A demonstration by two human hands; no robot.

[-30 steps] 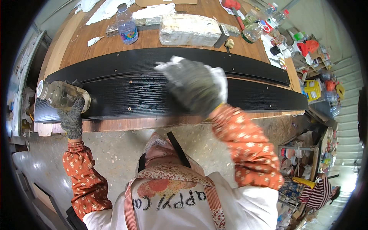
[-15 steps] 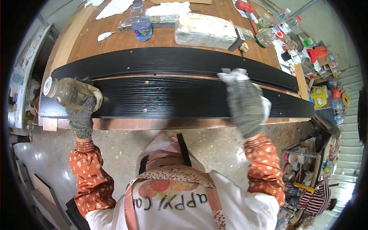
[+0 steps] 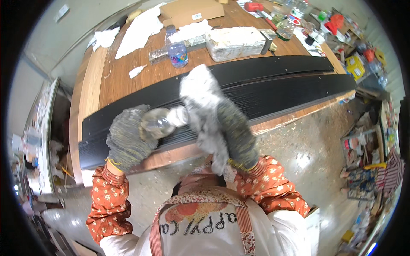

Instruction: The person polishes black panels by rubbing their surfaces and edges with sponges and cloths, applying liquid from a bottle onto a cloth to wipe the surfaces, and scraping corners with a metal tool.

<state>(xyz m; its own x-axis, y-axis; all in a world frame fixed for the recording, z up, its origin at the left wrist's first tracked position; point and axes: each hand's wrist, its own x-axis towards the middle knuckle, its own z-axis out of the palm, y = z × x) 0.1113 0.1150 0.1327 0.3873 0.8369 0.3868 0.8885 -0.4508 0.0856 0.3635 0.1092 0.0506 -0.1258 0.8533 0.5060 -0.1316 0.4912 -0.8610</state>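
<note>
My left hand (image 3: 131, 136), in a grey knit glove, is wrapped round a clear jar or bottle (image 3: 157, 123) with a white cap, tipped so its neck points right. A white and grey cloth (image 3: 200, 87) hangs from my right hand (image 3: 235, 134), gloved the same way, with its lower end drooping toward me. The bottle's white mouth meets the cloth, or nearly so. Under both hands lie two long black wood-grain boards (image 3: 294, 89), side by side on the brown wooden table (image 3: 117, 83). My right fingers are partly hidden by the cloth.
Beyond the boards stand a plastic water bottle (image 3: 177, 50) and a wrapped block (image 3: 235, 42). White rags (image 3: 141, 32), cardboard (image 3: 192, 13) and a red mallet (image 3: 253, 7) lie farther back. Cluttered shelves (image 3: 363, 145) are at the right; another person (image 3: 389, 170) is near them.
My right hand has swept left with the cloth from the boards' right part. My left hand has brought the bottle right and turned its neck rightward. The view has turned and shifted.
</note>
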